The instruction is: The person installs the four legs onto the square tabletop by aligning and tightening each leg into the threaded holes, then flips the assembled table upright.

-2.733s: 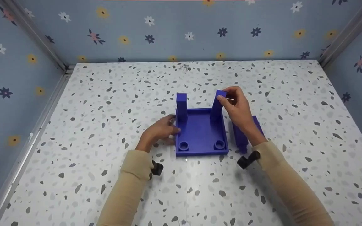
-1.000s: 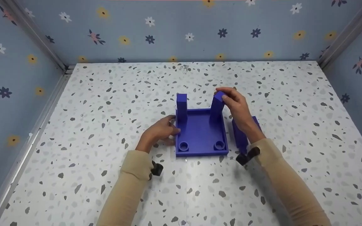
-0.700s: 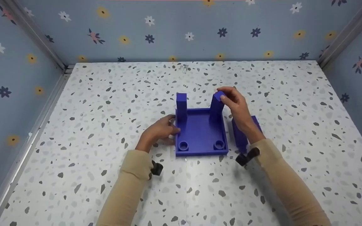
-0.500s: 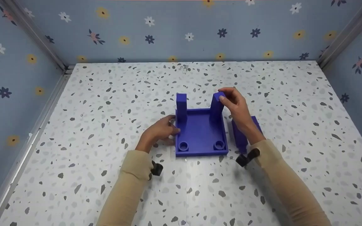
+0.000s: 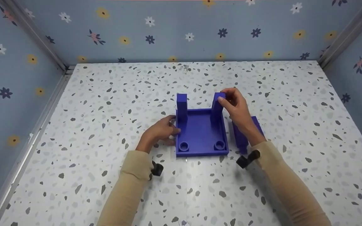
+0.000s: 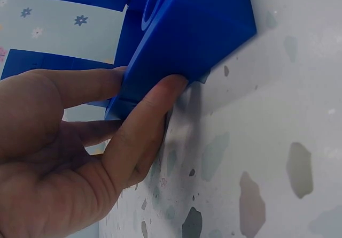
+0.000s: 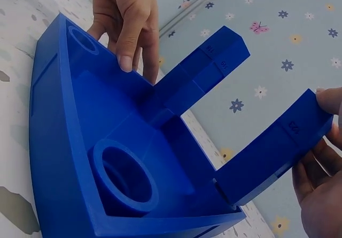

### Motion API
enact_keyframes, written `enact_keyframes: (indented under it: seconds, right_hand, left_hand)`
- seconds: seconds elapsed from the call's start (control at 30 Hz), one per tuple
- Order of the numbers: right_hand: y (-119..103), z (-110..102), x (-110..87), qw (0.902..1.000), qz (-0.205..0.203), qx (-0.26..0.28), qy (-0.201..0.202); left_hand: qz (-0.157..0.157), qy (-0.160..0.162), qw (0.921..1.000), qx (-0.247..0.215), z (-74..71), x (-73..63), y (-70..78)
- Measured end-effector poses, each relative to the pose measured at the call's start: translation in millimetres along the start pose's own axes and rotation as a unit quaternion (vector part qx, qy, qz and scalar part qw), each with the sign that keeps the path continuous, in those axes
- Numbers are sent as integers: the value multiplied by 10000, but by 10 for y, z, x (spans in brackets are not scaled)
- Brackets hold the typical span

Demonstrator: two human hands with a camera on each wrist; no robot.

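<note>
A blue-violet shallow square base (image 5: 201,130) lies open side up, with round sockets (image 5: 183,146) in its two near corners. My left hand (image 5: 159,130) grips its left wall, thumb over the rim and fingers outside, as the left wrist view also shows. One square post (image 5: 182,103) stands upright in the far left corner. In the far right corner stands a second square post (image 5: 217,105), and my right hand (image 5: 239,108) pinches its top between thumb and fingers. In the right wrist view, a narrow gap shows at the foot of this second post (image 7: 275,150).
More blue-violet posts (image 5: 240,139) lie on the speckled table right of the base, partly hidden under the right forearm. Flowered panels (image 5: 181,31) enclose the table at the back and sides.
My right hand has twisted the far right post about its length, first one way, then back, so its top sits nearly square again. The left hand and base have stayed put.
</note>
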State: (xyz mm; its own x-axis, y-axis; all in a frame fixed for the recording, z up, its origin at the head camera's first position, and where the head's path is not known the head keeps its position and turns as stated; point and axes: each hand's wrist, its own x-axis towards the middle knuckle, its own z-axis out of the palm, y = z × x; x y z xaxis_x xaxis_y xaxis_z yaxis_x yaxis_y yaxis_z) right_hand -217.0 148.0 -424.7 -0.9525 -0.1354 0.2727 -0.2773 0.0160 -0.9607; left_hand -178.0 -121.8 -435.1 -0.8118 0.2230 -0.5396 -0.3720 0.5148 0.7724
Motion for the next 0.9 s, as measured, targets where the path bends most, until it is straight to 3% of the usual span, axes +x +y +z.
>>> enact_keyframes:
  seconds: [0.3, 0.53, 0.9]
  right_hand:
    - [-26, 2, -7, 9997, 99, -199, 86]
    - [-280, 84, -93, 9992, 153, -371, 75]
    - [-306, 124, -98, 9966, 264, -725, 289]
  left_hand:
    - [113, -49, 9998, -141, 10, 1, 7]
    - [132, 2, 9999, -68, 17, 8, -5]
    - [113, -24, 9999, -25, 4, -1, -3]
